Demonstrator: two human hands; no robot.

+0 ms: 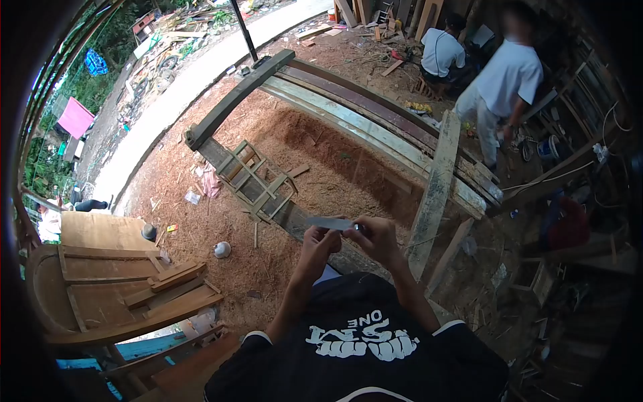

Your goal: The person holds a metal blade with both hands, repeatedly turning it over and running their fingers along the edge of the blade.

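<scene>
A small flat, pale grey object (pixel 328 222), like a blade or strip, is held level in front of my chest. My left hand (pixel 320 245) pinches it from below near its middle. At its right end, my right hand (pixel 376 238) has its fingers closed around it, with something small and dark at the fingertips. What exactly the object is cannot be made out. Both hands are close together above a long wooden beam (pixel 289 218), on which a small wooden lattice frame (pixel 258 182) rests.
Long planks (pixel 362 124) lie across the wooden frame ahead, with a weathered board (pixel 435 191) at right. Sawdust covers the ground. Two people (pixel 507 77) (pixel 442 53) are at the upper right. Wooden panels and furniture parts (pixel 110 281) stand at left.
</scene>
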